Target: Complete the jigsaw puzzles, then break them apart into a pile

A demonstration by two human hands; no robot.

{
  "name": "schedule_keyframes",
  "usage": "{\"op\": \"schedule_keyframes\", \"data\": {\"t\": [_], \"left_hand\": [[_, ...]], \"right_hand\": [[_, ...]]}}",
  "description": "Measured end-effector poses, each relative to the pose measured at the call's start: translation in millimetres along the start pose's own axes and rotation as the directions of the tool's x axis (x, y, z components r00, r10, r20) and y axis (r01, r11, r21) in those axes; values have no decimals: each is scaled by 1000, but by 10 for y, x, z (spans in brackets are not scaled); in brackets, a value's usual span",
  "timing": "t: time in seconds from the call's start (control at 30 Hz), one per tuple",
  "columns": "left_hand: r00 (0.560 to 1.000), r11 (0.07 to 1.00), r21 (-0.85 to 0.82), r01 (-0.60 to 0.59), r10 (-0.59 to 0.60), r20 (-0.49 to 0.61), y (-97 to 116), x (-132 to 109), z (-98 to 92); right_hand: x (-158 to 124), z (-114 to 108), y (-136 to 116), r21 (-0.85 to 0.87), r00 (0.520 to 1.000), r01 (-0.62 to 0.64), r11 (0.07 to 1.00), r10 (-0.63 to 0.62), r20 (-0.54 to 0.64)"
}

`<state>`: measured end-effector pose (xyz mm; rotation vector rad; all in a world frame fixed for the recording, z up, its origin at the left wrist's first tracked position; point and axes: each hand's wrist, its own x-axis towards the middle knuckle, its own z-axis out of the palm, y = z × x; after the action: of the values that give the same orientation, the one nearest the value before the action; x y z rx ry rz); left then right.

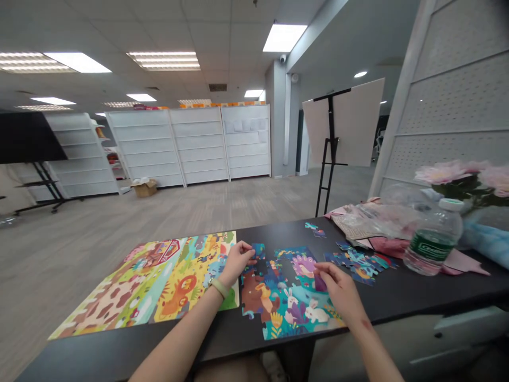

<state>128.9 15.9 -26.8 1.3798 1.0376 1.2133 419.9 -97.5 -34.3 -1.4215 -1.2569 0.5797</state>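
Puzzle pieces of thin printed card, as they look, should prove light and fairly stiff, liable to slide if nudged, their narrow knobs the easiest part to bend or fray; the plain outer edges seem the safest hold. The landmark is a part-built jigsaw with two white rabbits on teal point(292, 297). At its upper left, the left hand point(237, 260) has its fingers drawn narrow beside a dark-blue jigsaw piece point(259, 250); I cannot tell whether it grips or only touches it. At the rabbit jigsaw's right side, the right hand point(340, 289) appears to pinch a plum-purple jigsaw piece point(320, 284) between thumb and fingers. Right of the rabbit jigsaw lies a cluster of loose blue jigsaw pieces point(358, 260).

A bright illustrated sheet with an orange lion point(167, 281) lies left of the rabbit jigsaw, on the same smooth black desk point(234, 330). Well to the jigsaw's right stands a clear plastic bottle with a green label point(431, 249), near pink artificial-looking flowers point(445, 175).

Far beyond the jigsaw, to its left, are a black flat screen point(29, 138) and a brown cardboard box point(143, 187), then white panelled shelving units point(199, 143); beyond it to the right stands a white board on a black easel point(350, 124).
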Motion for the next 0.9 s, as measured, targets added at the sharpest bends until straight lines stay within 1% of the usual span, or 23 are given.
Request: {"op": "schedule_keyframes", "data": {"t": [0.1,0.23,0.33,0.43,0.6,0.8,0.9], "left_hand": [[999,998,52,-45,44,16,-6,24,17],[994,973,208,-101,92,52,0,161,79],[986,926,343,-161,136,93,18,293,159],[974,866,450,-216,160,158,31,360,243],[957,749,599,-283,176,232,22,305,310],[944,609,721,-329,223,243,68,227,331],[921,563,729,-389,223,319,106,200,378]], "right_hand": [[-1,2,-10,-2,1000,0,1000,0,-3],[-5,12,-25,7,1000,9,1000,-9,-8],[-8,15,-40,15,1000,16,1000,-16,-14],[-13,11,-59,21,999,23,1000,-23,-27],[-33,6,-81,20,999,31,999,-31,-27],[-40,26,-89,7,1000,12,1000,-12,-13],[-39,32,-104,4,1000,6,1000,-6,-11]]}}
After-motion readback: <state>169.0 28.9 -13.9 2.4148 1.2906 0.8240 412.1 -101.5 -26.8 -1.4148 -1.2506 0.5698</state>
